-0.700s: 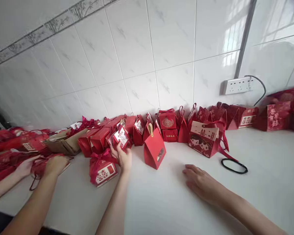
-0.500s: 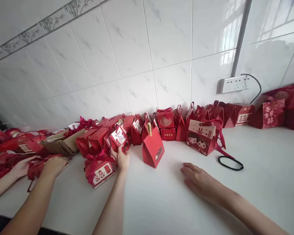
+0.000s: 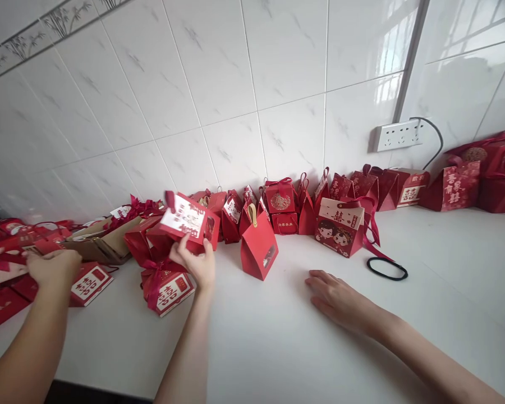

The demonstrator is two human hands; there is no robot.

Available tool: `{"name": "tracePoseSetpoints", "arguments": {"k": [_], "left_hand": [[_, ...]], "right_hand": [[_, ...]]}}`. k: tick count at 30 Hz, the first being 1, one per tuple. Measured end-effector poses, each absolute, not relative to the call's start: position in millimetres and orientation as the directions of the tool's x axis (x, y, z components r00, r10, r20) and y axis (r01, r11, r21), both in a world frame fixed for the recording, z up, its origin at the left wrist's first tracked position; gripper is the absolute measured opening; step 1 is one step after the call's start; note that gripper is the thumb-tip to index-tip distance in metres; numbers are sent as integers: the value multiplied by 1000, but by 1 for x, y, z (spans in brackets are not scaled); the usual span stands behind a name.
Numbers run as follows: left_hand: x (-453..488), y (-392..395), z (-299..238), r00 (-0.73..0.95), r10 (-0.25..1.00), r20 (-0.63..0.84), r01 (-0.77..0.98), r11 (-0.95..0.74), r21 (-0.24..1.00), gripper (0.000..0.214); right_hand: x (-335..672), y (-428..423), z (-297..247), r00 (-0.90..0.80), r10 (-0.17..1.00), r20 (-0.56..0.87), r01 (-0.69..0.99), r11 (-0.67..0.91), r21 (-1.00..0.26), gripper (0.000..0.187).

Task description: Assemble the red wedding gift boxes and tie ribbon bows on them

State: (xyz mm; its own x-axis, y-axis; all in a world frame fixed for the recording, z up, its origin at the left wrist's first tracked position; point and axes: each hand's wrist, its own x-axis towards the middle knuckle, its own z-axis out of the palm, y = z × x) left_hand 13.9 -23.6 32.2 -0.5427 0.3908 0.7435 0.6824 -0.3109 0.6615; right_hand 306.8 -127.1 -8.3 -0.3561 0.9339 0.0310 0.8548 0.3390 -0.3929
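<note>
My left hand [image 3: 196, 261] grips a red-and-white gift box [image 3: 190, 220], tilted and lifted in front of the row of boxes. My right hand [image 3: 334, 294] lies flat on the white table with its fingers stretched out, holding nothing. Between my hands stands a plain red gift box [image 3: 258, 244] with a gold loop and a small window. Beyond my right hand is a box with two cartoon figures [image 3: 340, 229] and a ribbon. Below my left hand's box sits a double-happiness box [image 3: 168, 289] tied with a dark red bow.
A co-worker's hands [image 3: 54, 269] handle red ribbon and boxes at the left. Brown paper bags [image 3: 99, 247] stand near them. Several red boxes [image 3: 281, 205] line the tiled wall. A black elastic loop [image 3: 387, 269] lies at the right, below a power socket [image 3: 399, 136].
My left hand has raised the red-and-white box out of the row and tilted it left. My right hand stays flat. The co-worker's hands have shifted left, uncovering another double-happiness box.
</note>
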Motion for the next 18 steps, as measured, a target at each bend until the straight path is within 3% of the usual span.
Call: {"name": "tracePoseSetpoints", "arguments": {"k": [5, 8, 10, 12, 15, 18], "left_hand": [[50, -58, 61, -445, 194, 874, 508, -750, 425, 50], [86, -82, 44, -295, 172, 940, 416, -863, 288, 66], [106, -94, 22, -83, 223, 971, 305, -922, 238, 77], [120, -99, 0, 161, 331, 930, 197, -934, 298, 85], [124, -95, -16, 460, 525, 716, 242, -850, 468, 94], [116, -88, -12, 611, 644, 461, 360, -744, 562, 95]], "right_hand": [[302, -125, -4, -304, 944, 128, 846, 329, -419, 34], [305, -123, 3, -81, 964, 252, 766, 222, -604, 34], [312, -120, 8, 134, 932, 338, 583, 202, -787, 41], [322, -116, 13, 330, 871, 364, 324, 257, -910, 48], [336, -108, 16, 486, 818, 308, -15, 360, -933, 54], [340, -106, 17, 468, 815, 340, -98, 431, -897, 52]]}}
